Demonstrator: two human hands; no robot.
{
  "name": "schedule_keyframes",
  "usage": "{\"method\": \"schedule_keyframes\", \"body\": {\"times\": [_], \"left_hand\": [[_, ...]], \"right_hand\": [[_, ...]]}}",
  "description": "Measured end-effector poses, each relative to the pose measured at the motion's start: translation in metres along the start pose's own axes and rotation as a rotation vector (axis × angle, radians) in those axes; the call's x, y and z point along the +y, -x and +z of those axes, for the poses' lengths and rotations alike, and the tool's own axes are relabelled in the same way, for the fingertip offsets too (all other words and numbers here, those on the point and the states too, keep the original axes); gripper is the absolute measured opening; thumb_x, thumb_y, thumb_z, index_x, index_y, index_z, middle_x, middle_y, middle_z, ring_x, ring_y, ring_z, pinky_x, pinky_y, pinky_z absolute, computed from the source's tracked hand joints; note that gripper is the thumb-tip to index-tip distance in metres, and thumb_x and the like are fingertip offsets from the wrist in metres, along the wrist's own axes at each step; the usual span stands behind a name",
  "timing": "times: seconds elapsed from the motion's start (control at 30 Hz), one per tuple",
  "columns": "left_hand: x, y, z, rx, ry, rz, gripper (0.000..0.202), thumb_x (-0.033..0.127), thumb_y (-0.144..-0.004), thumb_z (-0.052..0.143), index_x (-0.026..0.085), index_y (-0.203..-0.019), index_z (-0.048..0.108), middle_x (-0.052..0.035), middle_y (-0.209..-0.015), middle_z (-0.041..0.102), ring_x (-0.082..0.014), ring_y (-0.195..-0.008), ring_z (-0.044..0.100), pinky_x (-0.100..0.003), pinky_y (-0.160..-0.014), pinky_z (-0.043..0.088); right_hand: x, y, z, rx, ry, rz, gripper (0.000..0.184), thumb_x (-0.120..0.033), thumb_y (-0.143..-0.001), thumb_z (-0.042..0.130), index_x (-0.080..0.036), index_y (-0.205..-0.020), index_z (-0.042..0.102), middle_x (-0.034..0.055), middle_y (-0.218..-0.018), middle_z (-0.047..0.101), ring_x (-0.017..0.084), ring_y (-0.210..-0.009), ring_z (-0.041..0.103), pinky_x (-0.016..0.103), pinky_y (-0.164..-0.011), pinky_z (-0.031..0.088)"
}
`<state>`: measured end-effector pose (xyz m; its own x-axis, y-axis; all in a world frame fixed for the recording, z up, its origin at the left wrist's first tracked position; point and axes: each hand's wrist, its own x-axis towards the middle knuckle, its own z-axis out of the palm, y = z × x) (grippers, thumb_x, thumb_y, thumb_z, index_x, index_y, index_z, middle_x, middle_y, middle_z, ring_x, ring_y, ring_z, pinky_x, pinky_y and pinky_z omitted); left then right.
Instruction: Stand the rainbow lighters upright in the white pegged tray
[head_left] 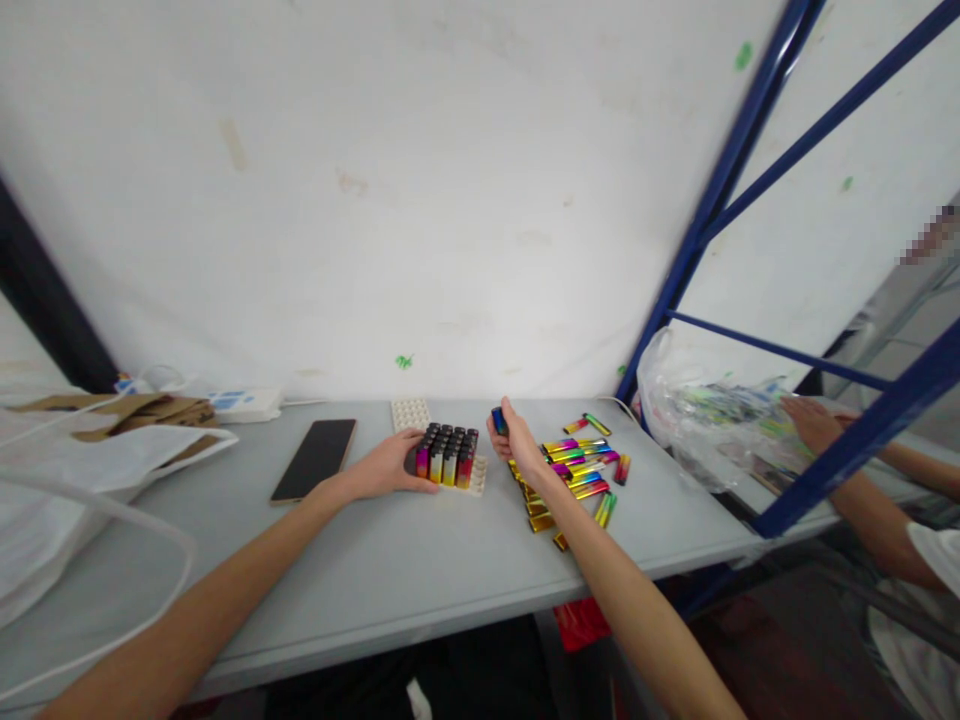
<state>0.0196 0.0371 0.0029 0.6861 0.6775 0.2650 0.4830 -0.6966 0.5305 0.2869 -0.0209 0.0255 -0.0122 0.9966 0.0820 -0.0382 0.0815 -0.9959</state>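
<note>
A white tray [478, 475] on the grey table holds several upright rainbow-coloured lighters [447, 458]. My left hand [390, 466] rests against the tray's left side, fingers curled around its edge. My right hand [514, 445] is raised just right of the tray and pinches one dark blue lighter [499, 420] between its fingertips. Under and beyond that hand lies a loose pile of lighters [577, 472] flat on the table.
A second white tray [410, 412] lies behind the first. A phone [315, 458] lies face up at left, with a white bag [82, 470] and power strip [244, 402] beyond. Another person's hand [810, 422] touches a plastic bag [705, 420] behind the blue frame [832, 460].
</note>
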Motion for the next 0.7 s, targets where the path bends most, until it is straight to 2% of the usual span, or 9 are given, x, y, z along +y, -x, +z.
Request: {"method": "schedule_keyframes", "body": {"times": [0.1, 0.23, 0.33, 0.43, 0.5, 0.6, 0.7], "left_hand": [[-0.003, 0.003, -0.004, -0.014, 0.015, -0.007, 0.092, 0.065, -0.067, 0.093, 0.017, -0.141, 0.067, -0.0148, -0.148, 0.067, -0.0422, -0.136, 0.062, -0.048, -0.122, 0.046], [-0.002, 0.005, -0.004, -0.004, 0.021, -0.009, 0.09, 0.065, -0.068, 0.093, 0.018, -0.14, 0.068, -0.013, -0.148, 0.068, -0.0416, -0.134, 0.064, -0.049, -0.122, 0.046], [-0.001, 0.005, -0.004, -0.013, 0.025, -0.003, 0.088, 0.064, -0.068, 0.092, 0.019, -0.14, 0.069, -0.0129, -0.148, 0.068, -0.0416, -0.135, 0.063, -0.049, -0.122, 0.045], [-0.001, 0.004, -0.004, -0.026, 0.023, 0.005, 0.087, 0.063, -0.069, 0.092, 0.019, -0.14, 0.068, -0.0131, -0.149, 0.067, -0.0417, -0.137, 0.062, -0.049, -0.123, 0.045], [-0.001, 0.005, -0.004, -0.027, 0.019, 0.006, 0.087, 0.063, -0.069, 0.092, 0.019, -0.14, 0.069, -0.013, -0.148, 0.068, -0.0418, -0.137, 0.062, -0.048, -0.123, 0.045], [-0.002, 0.005, -0.004, -0.025, 0.016, -0.001, 0.086, 0.063, -0.07, 0.092, 0.02, -0.141, 0.068, -0.0119, -0.147, 0.069, -0.0412, -0.136, 0.063, -0.047, -0.122, 0.047], [-0.004, 0.005, -0.003, -0.023, 0.015, -0.006, 0.089, 0.064, -0.069, 0.092, 0.02, -0.142, 0.067, -0.0121, -0.146, 0.069, -0.0408, -0.135, 0.063, -0.048, -0.121, 0.047]], "right_hand": [[0.005, -0.001, 0.005, 0.064, 0.038, 0.036, 0.061, -0.079, -0.093, 0.043, -0.027, -0.064, 0.035, -0.0086, -0.05, 0.023, 0.009, -0.043, 0.018, 0.024, -0.042, 0.014], [0.009, 0.0, 0.005, 0.122, 0.086, -0.043, 0.051, -0.058, -0.098, 0.037, -0.027, -0.058, 0.032, -0.006, -0.046, 0.025, 0.01, -0.042, 0.019, 0.026, -0.042, 0.016], [0.009, 0.001, 0.001, 0.098, 0.129, -0.052, 0.054, -0.062, -0.1, 0.035, -0.027, -0.059, 0.033, -0.0054, -0.046, 0.028, 0.011, -0.041, 0.022, 0.026, -0.042, 0.018], [0.008, 0.002, -0.002, 0.075, 0.141, -0.03, 0.061, -0.078, -0.097, 0.036, -0.025, -0.067, 0.044, -0.0072, -0.05, 0.029, 0.011, -0.042, 0.025, 0.026, -0.042, 0.02], [0.008, 0.002, -0.002, 0.062, 0.15, -0.07, 0.065, -0.084, -0.095, 0.036, -0.023, -0.079, 0.055, -0.0076, -0.055, 0.034, 0.011, -0.044, 0.031, 0.025, -0.044, 0.025], [0.006, 0.004, -0.004, 0.021, 0.248, -0.205, 0.06, -0.079, -0.096, 0.043, -0.023, -0.102, 0.062, -0.0055, -0.066, 0.048, 0.014, -0.054, 0.047, 0.025, -0.053, 0.039], [0.004, 0.006, -0.009, -0.027, 0.412, -0.327, 0.047, -0.068, -0.096, 0.053, -0.023, -0.105, 0.06, -0.0015, -0.077, 0.062, 0.017, -0.07, 0.06, 0.028, -0.068, 0.048]]}}
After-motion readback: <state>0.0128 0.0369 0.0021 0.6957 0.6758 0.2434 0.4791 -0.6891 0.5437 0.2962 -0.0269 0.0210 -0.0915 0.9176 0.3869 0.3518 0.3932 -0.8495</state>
